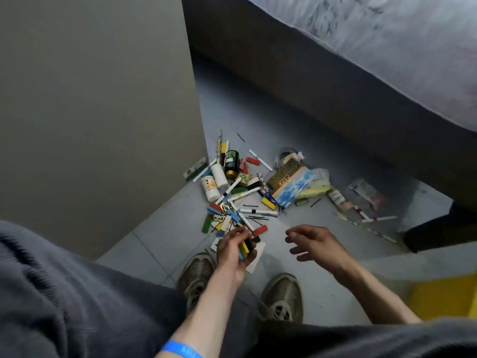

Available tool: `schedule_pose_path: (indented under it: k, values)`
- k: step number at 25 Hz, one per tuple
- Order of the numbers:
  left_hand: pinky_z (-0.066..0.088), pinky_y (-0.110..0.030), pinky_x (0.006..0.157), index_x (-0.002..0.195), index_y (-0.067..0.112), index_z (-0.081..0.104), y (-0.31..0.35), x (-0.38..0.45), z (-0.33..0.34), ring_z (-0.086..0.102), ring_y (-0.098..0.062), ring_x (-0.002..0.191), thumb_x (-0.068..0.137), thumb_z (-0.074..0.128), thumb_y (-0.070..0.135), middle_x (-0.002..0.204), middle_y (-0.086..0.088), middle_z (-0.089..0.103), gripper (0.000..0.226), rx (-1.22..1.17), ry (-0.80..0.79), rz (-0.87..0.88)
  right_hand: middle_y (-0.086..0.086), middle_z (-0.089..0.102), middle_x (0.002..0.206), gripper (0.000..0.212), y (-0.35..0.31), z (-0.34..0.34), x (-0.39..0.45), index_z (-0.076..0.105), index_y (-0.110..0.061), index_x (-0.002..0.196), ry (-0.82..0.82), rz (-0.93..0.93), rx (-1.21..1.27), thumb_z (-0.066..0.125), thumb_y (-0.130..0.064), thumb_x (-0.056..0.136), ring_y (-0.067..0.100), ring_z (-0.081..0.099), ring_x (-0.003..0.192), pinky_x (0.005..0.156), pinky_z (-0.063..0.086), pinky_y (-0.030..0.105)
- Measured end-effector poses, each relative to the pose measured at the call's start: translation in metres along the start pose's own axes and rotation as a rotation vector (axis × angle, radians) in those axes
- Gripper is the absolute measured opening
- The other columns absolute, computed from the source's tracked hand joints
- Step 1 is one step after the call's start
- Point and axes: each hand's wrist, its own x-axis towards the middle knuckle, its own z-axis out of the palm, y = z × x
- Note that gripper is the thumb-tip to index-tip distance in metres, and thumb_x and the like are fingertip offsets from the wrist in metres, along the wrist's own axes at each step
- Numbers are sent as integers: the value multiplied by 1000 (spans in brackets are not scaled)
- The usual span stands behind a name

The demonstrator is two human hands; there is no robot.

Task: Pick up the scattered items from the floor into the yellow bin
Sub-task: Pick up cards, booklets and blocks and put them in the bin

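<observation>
— Dark trousers fill the bottom edge; what sits just past them?
— Two tan shoes (282,297) on the grey tiled floor (322,293), and a blue wristband (180,348) on the left forearm.
— And the left hand (232,251)?
— Its grip is closed around a small stack of coloured blocks (246,248), yellow, black and blue edges showing, held just above the near end of the pile.
— The right hand (313,241)?
— Its grip is open, fingers loosely curled and holding nothing, hovering above bare floor to the right of the pile.
— Where are the scattered items (242,200)?
— Spread on the floor between a grey wall panel (98,112) and the bed (361,60): a dark green bottle (231,161), white bottles (210,188), white pens, red, green and blue blocks, a blue-and-white box (294,188), thin black pins.
— The yellow bin (444,298)?
— Only a yellow corner of it shows at the right edge, beside the right forearm, well apart from the pile.
</observation>
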Motion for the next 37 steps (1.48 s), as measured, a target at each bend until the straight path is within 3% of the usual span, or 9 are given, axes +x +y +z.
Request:
schedule_pose_path:
  k: [7, 10, 13, 18, 26, 29, 33, 35, 37]
  values:
    - [58, -35, 64, 103, 11, 67, 5, 33, -11, 69, -21, 72, 82, 73, 9, 89, -12, 73, 22, 31, 6, -12, -7, 70, 110, 18, 29, 15, 39, 67, -30, 110, 74, -68, -266, 63, -25, 93, 7, 68, 81, 75, 56, 28]
    - [58, -36, 66, 103, 10, 68, 8, 56, -26, 70, -23, 76, 84, 69, 20, 90, -12, 73, 21, -44, 4, -87, -9, 57, 133, 39, 48, 49, 79, 56, -34, 127, 83, -255, -551, 62, -20, 91, 9, 61, 102, 84, 47, 22]
    - [56, -34, 64, 97, 12, 69, 17, 81, -45, 68, -24, 71, 84, 65, 28, 83, -10, 72, 20, -12, 49, -122, -6, 39, 149, 58, 71, 76, 119, 41, -30, 143, 37, -285, -799, 62, -22, 89, 19, 48, 122, 94, 47, 32]
    - [55, -32, 62, 105, 10, 71, 11, 98, -71, 69, -21, 69, 86, 61, 31, 86, -10, 71, 31, 15, 57, -89, -1, 54, 116, 40, 88, 93, 147, 52, -26, 123, 87, -301, -1045, 58, -47, 89, 17, 54, 90, 71, 52, 34]
    - [53, -36, 70, 101, 16, 70, 7, 89, -64, 67, -23, 81, 82, 59, 49, 90, -10, 70, 40, 71, 7, -35, -15, 61, 92, 37, 45, 104, 109, 55, -32, 103, 209, -214, -594, 67, -55, 76, 3, 58, 75, 64, 49, 18]
    - [54, -41, 75, 100, 15, 69, 10, 88, -62, 68, -26, 81, 88, 55, 51, 89, -13, 70, 40, -46, -82, -80, -22, 63, 91, 40, 23, 129, 92, 63, -34, 101, 27, -337, -463, 61, -65, 75, -5, 59, 78, 62, 44, 9]
    - [51, -32, 65, 98, 13, 68, 15, 90, -74, 66, -23, 73, 79, 65, 32, 84, -8, 67, 26, -91, -58, -53, -19, 68, 88, 23, 28, 142, 93, 67, -33, 94, 67, -345, -175, 56, -53, 91, 1, 65, 79, 65, 53, 23]
    - [49, -26, 53, 101, 12, 67, 20, 93, -82, 65, -22, 66, 75, 66, 29, 81, -9, 68, 32, -123, -1, -51, -15, 66, 90, 16, 49, 143, 96, 63, -32, 97, 96, -404, -372, 54, -45, 93, 4, 62, 76, 63, 48, 22]
    - [50, -26, 50, 98, 11, 68, 23, 96, -87, 66, -23, 65, 75, 65, 30, 81, -12, 70, 30, -186, 19, -58, -6, 61, 110, 36, 75, 150, 96, 51, -32, 127, -87, -481, -799, 55, -39, 92, 12, 59, 90, 68, 44, 23]
